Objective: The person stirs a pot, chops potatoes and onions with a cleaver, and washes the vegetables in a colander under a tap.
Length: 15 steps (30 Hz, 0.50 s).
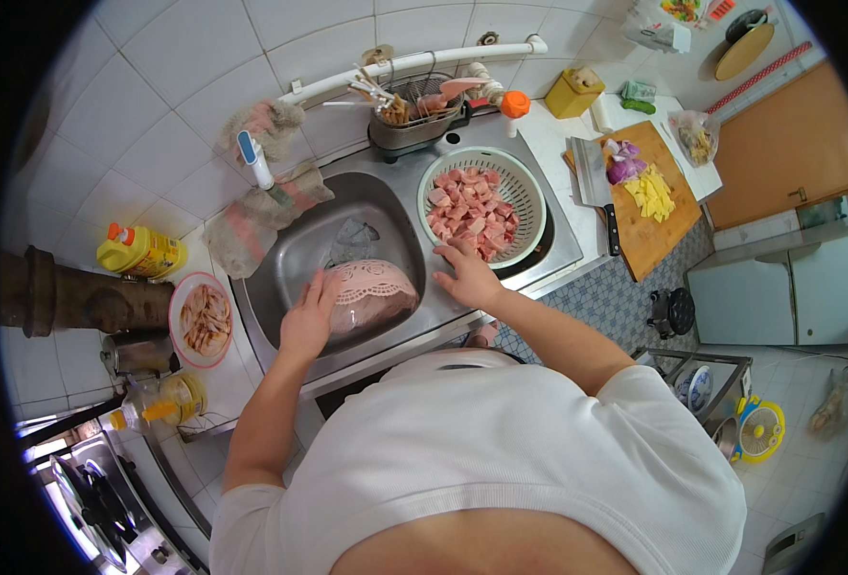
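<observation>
My left hand [307,316] is at the left side of a pink plastic basin [372,284] with a lace pattern, its fingers against the wall. The basin sits tilted in the stainless steel sink [302,215], so its inside is hidden. Behind it a crumpled clear plastic bag [353,238] lies on the sink bottom. My right hand [471,277], fingers spread, is at the near rim of a pale green colander [532,215]; whether it touches the rim is hard to tell. Raw pink meat chunks [471,208] fill the colander, which stands on the steel drainboard.
A cutting board [657,237] at right carries a cleaver [593,172], cut purple onion [625,162] and yellow slices [650,194]. A plate of sauced meat [206,320] and a yellow detergent bottle [152,251] stand left. A white faucet [255,162] and utensil basket [417,115] are behind.
</observation>
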### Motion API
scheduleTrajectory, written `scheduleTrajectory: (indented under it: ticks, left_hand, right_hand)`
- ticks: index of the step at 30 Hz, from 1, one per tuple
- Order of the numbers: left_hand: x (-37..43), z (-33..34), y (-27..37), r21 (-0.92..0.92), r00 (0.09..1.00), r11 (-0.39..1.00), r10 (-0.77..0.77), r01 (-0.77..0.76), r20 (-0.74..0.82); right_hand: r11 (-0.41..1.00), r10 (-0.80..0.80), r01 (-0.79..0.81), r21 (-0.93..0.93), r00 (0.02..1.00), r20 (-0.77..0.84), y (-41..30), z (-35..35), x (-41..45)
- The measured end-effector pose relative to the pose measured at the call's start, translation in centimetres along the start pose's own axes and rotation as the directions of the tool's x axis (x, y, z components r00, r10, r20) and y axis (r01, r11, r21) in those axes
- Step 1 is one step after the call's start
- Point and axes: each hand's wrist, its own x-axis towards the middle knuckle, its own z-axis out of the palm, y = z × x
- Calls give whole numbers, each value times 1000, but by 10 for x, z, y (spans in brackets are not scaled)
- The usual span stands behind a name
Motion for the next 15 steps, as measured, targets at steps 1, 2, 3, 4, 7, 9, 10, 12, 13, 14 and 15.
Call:
scheduleTrajectory:
  ticks: [1,2,3,4,7,9,10,12,13,14,15]
  left_hand:
    - [-1,0,-5,4,1000,1000,5,-5,0]
    - [-4,-1,-17,-28,992,992,-121,123,42]
    - [-2,-7,-23,-54,967,968,-240,246,89]
    - [-1,-12,-26,-57,947,945,-321,322,19]
    - [0,-29,-10,-13,913,916,-398,401,96]
    - [-1,-27,1,-44,956,992,-102,118,274]
    - [-4,-22,-3,-61,964,987,-130,148,230]
    - [2,-20,-9,-85,973,985,-133,151,190]
    - [10,-28,-9,-116,931,928,-340,355,133]
    - [19,-37,-7,-157,841,826,-535,541,85]
    - [32,-48,3,-158,849,834,-519,528,97]
  right_hand:
    - [1000,0,0,4,1000,-5,2,-1,-1]
    - [1000,-2,2,1,1000,0,3,-2,-2]
    - [1000,-1,1,1,1000,3,4,-3,-4]
    - [1000,2,-2,8,1000,-5,5,-4,-4]
    - [998,11,-10,67,1000,-21,8,-9,-6]
    - [993,69,-72,97,997,26,11,-18,-11]
    - [990,58,-60,131,998,20,8,-24,-13]
    - [989,44,-39,145,999,-31,13,-32,-14]
    - [988,27,-16,156,998,-65,16,-34,-17]
    - [990,17,-3,144,995,-95,19,-38,-19]
    - [989,36,-20,150,994,-103,30,-39,-21]
